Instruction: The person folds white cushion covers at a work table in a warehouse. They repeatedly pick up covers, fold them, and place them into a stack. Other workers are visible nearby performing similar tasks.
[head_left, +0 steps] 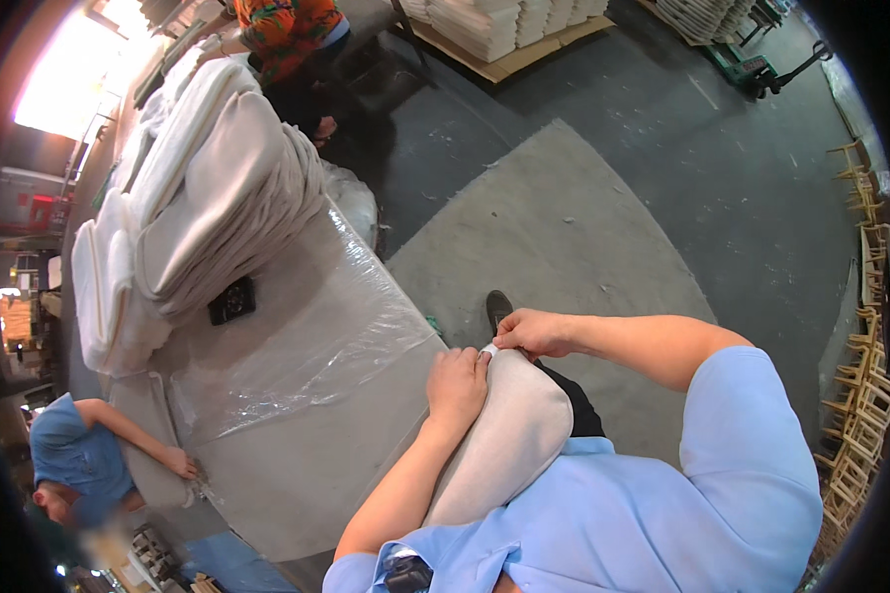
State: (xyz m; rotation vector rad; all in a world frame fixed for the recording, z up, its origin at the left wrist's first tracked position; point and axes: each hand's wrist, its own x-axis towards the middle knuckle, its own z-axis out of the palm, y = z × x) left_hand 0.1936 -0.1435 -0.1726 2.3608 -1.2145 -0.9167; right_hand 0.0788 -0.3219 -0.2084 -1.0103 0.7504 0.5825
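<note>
A light grey padded fabric piece (509, 425), rounded at one end, lies against my front beside the table. My left hand (457, 383) rests along its upper left side, fingers bent over the far edge. At that same edge my right hand (536, 333) pinches the fabric between thumb and fingers. A bit of white material (490, 350) shows between the two hands. What the fingertips grip exactly is too small to make out.
A plastic-covered table (316, 326) stands to my left, bearing a tall stack of grey padded pieces (218, 188) and a dark phone-like object (231, 300). A co-worker in blue (84, 450) leans at its left end; another person (285, 35) stands beyond. Wooden frames (860, 415) line the right.
</note>
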